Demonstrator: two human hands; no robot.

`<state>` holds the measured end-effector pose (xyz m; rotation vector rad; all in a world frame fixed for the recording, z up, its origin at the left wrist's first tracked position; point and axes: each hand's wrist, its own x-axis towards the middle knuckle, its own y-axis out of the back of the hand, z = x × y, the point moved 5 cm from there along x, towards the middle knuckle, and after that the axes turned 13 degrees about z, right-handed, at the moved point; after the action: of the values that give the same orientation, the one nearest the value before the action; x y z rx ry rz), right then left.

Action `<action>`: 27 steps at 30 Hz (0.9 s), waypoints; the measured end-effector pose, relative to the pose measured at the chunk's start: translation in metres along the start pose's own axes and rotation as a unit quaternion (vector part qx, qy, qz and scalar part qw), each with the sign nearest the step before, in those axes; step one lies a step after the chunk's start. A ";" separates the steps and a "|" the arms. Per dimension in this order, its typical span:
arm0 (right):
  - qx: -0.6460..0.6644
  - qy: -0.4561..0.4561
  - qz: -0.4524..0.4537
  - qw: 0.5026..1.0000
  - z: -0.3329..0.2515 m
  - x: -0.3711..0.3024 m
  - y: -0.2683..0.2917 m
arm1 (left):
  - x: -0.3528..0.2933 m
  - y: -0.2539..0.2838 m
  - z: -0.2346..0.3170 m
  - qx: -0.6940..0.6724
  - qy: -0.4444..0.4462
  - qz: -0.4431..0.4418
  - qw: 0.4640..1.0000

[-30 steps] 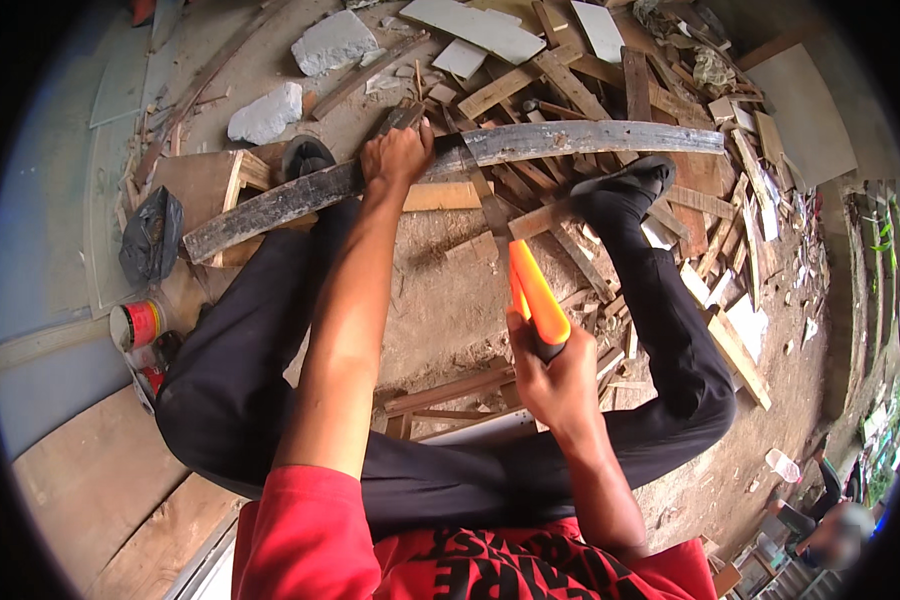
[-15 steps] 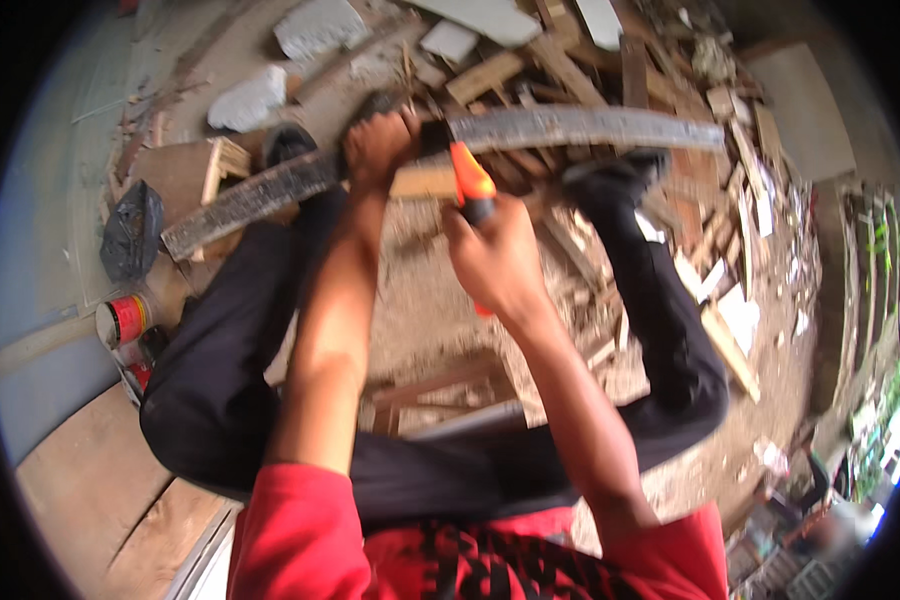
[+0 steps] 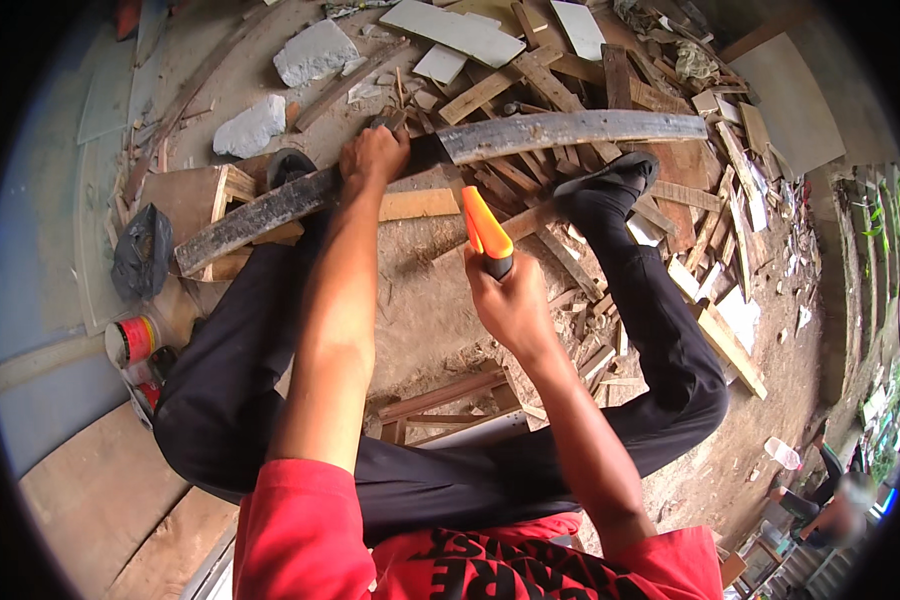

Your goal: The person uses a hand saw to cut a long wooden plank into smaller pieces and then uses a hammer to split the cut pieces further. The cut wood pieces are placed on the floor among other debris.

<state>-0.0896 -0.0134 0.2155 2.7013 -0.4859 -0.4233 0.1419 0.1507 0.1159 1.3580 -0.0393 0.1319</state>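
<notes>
The left hand (image 3: 374, 155), in the head view, grips a long, scuffed grey-black wooden plank (image 3: 580, 130) left of its middle; the right hand (image 3: 510, 300) is wrapped around an orange-and-black-handled saw (image 3: 486, 228) by the plank's near edge. Rough brown wood scraps (image 3: 618, 78) litter the gritty dirt floor (image 3: 425, 290), with jagged white chunks (image 3: 314, 53) toward its far left

On my feed: brown dirt floor (image 3: 420, 285), blue-grey wall (image 3: 45, 270) at left; green plants (image 3: 877, 236), bright daylight by right edge.
</notes>
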 end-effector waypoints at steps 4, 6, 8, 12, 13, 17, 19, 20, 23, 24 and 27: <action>-0.011 -0.049 -0.025 0.998 -0.029 -0.039 0.027 | -0.012 -0.004 -0.007 -0.002 -0.014 0.005 1.000; -0.014 -0.056 -0.012 0.998 -0.030 -0.046 0.033 | -0.017 0.000 -0.001 -0.010 -0.036 0.013 0.999; 0.012 0.038 0.021 0.999 -0.023 -0.027 0.018 | -0.013 -0.001 0.002 -0.002 -0.039 0.081 0.996; -0.040 0.027 0.046 0.998 -0.006 0.078 -0.042 | -0.019 -0.012 0.001 -0.005 -0.048 0.070 0.996; -0.031 0.035 0.049 0.998 0.008 0.071 -0.046 | -0.024 -0.022 -0.008 0.003 -0.042 0.064 0.997; 0.040 0.078 0.022 0.996 0.078 0.055 -0.039 | -0.027 -0.013 0.001 0.024 -0.074 0.115 0.990; 0.073 0.059 0.030 0.995 0.083 0.040 -0.042 | -0.023 -0.010 0.007 0.004 -0.060 0.040 0.997; 0.073 0.065 0.041 0.994 0.078 0.038 -0.043 | -0.019 -0.010 0.006 0.002 -0.063 0.041 0.997; 0.067 0.106 0.065 0.990 0.063 0.037 -0.040 | -0.012 -0.012 0.002 -0.019 -0.046 0.000 0.999; 0.058 0.124 0.070 0.988 0.065 0.041 -0.039 | -0.006 -0.013 0.002 -0.030 -0.038 -0.024 0.999; 0.068 0.176 0.084 0.978 0.073 0.054 -0.053 | 0.030 -0.044 -0.022 -0.065 -0.024 -0.137 0.988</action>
<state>-0.0522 -0.0092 0.1175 2.7515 -0.6508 0.1395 0.1762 0.1654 0.0713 1.2232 0.0977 -0.1335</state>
